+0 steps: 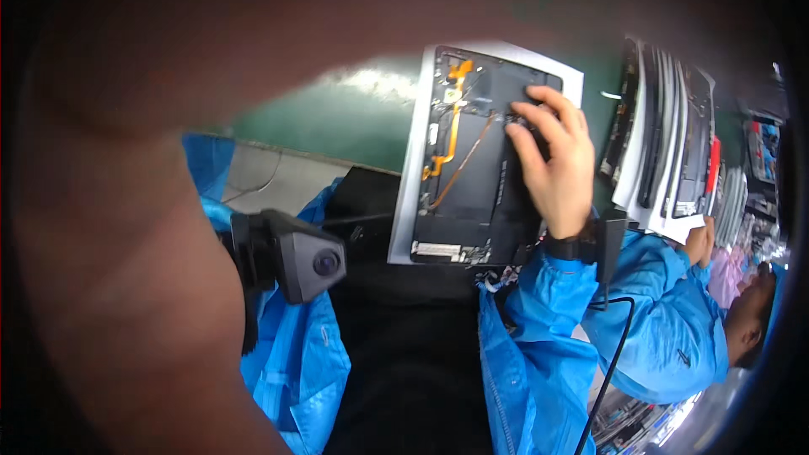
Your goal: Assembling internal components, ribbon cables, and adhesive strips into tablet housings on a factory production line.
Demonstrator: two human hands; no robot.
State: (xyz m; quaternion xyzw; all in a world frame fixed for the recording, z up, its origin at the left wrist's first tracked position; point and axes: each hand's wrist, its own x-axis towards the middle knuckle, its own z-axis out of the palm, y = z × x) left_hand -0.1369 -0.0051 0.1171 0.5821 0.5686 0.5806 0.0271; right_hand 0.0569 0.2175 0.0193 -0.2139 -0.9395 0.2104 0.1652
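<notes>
An opened tablet (472, 177) with bare black insides lies on a white sheet (406, 202) at the table's near edge. An orange flex cable (456, 122) runs along its left side, and a thin brown strip (462, 170) crosses it slantwise. Over the tablet's right half is my right hand (556, 156), fingers curved and apart, with nothing visible between them; whether the fingertips touch the tablet I cannot tell. My left hand (126, 227) is raised close to the lens, large and blurred over the left and top of the view. Its fingers cannot be made out.
The green table (345, 118) stretches behind the tablet. To the right stands a row of black panels (657, 126) interleaved with white sheets. A person in a blue jacket (666, 320) sits at the right. A small camera (312, 261) is strapped at my left wrist; a black cable (619, 345) hangs by my right sleeve.
</notes>
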